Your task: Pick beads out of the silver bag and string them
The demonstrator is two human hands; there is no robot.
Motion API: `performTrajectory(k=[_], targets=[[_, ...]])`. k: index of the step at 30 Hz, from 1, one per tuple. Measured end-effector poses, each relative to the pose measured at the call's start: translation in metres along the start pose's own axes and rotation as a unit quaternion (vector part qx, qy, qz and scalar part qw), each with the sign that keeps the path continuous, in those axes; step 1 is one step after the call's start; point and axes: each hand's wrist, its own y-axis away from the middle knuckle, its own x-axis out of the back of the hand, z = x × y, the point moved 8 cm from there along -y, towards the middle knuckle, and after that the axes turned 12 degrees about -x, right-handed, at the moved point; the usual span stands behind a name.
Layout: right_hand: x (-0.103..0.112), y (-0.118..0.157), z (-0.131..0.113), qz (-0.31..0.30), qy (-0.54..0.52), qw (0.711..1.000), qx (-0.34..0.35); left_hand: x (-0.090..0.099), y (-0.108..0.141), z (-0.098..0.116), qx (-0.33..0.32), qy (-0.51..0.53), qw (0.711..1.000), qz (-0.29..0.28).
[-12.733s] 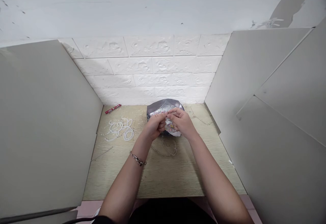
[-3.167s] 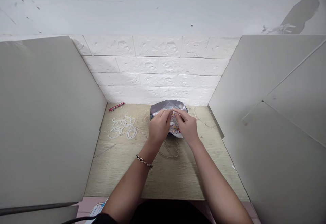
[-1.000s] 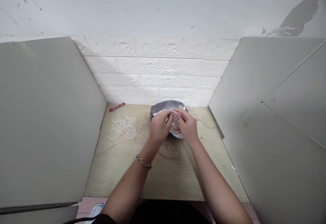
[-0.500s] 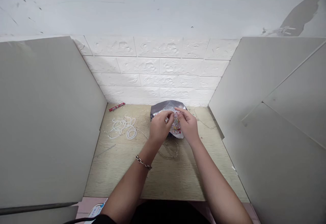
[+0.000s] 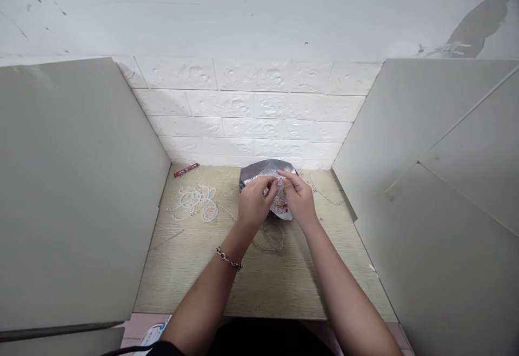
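Note:
Over an opened silver foil bag [image 5: 259, 168], my left hand [image 5: 255, 198] and my right hand [image 5: 299, 198] meet with fingertips close together. Both are closed in a pinch. What lies between the fingertips is too small to make out. Inside the bag, below my fingers, are many small colourful beads [image 5: 280, 205]. A strand of pale beads [image 5: 271, 237] loops on the table under my left wrist, and its line runs left behind that hand.
White bead strands [image 5: 197, 202] lie coiled on the table's left. A small red packet [image 5: 186, 170] rests at the back left, and a thin needle-like rod [image 5: 167, 239] nearer the front. Thin thread [image 5: 324, 191] trails on the right. Grey panels [image 5: 81, 194] and a white brick-pattern wall [image 5: 251, 105] enclose the table.
My hands stay almost in place above the bag, with only a very slight shift of the fingers. The things on the table have not moved.

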Motion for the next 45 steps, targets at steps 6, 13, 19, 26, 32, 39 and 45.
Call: performTrajectory(k=[6, 13, 19, 26, 32, 39, 45], targets=[[-0.0013, 0.0006, -0.0007, -0.01, 0.001, 1.0, 0.007, -0.0017, 0.0, 0.0009, -0.011, -0.018, 1.0, -0.01], [-0.0039, 0.0039, -0.0045, -0.009, 0.055, 0.998, 0.027, -0.0033, 0.0006, 0.001, -0.018, -0.046, 0.998, -0.027], [-0.0033, 0.0042, -0.004, -0.002, 0.079, 0.996, 0.037, -0.003, 0.0001, 0.0015, -0.023, -0.066, 0.997, -0.026], [-0.0038, 0.0047, -0.0052, 0.0, 0.089, 0.995, 0.041, -0.0053, -0.0001, -0.0002, -0.006, -0.084, 0.995, -0.045], [-0.0043, 0.0048, -0.0043, -0.002, 0.094, 0.995, 0.037, -0.0056, 0.0004, -0.0018, 0.005, -0.086, 0.995, -0.046], [-0.0037, 0.005, -0.0051, 0.002, 0.095, 0.995, 0.042, -0.0021, 0.0011, -0.0007, -0.005, -0.096, 0.995, -0.021], [-0.0035, 0.0057, -0.0053, 0.003, 0.102, 0.994, 0.049, -0.0003, 0.001, 0.0015, -0.021, -0.106, 0.994, -0.008]])
